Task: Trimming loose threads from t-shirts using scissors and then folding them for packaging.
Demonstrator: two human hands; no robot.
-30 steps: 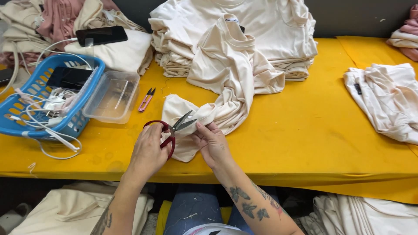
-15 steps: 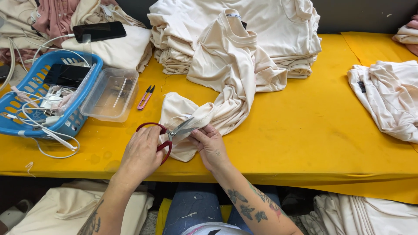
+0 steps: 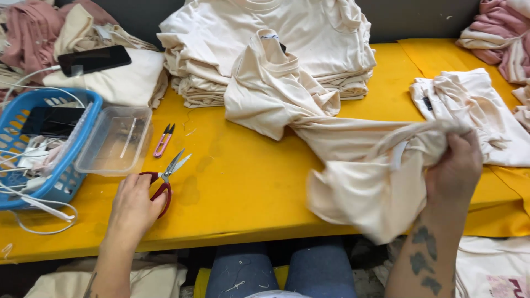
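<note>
My left hand (image 3: 132, 205) rests on the yellow table (image 3: 248, 182) near its front edge, fingers on the red handles of a pair of scissors (image 3: 165, 176) that lies flat with its blades shut and pointing away. My right hand (image 3: 454, 172) is raised at the right and grips a bunch of a cream T-shirt (image 3: 331, 138). The shirt stretches from that hand back to the stack of folded cream shirts (image 3: 265, 49) at the far side, and its lower part hangs over the table's front edge.
A small pink thread snipper (image 3: 164, 139) lies beside a clear plastic box (image 3: 115, 140). A blue basket (image 3: 44, 149) with cables and a phone stands at the left. Another phone (image 3: 94, 59) lies on folded cloth. More cream garments (image 3: 475, 110) and pink ones (image 3: 497, 33) sit at the right.
The scissors have come away from the shirt and been set down on the table to the left. My right hand has pulled the shirt far to the right and lifted it.
</note>
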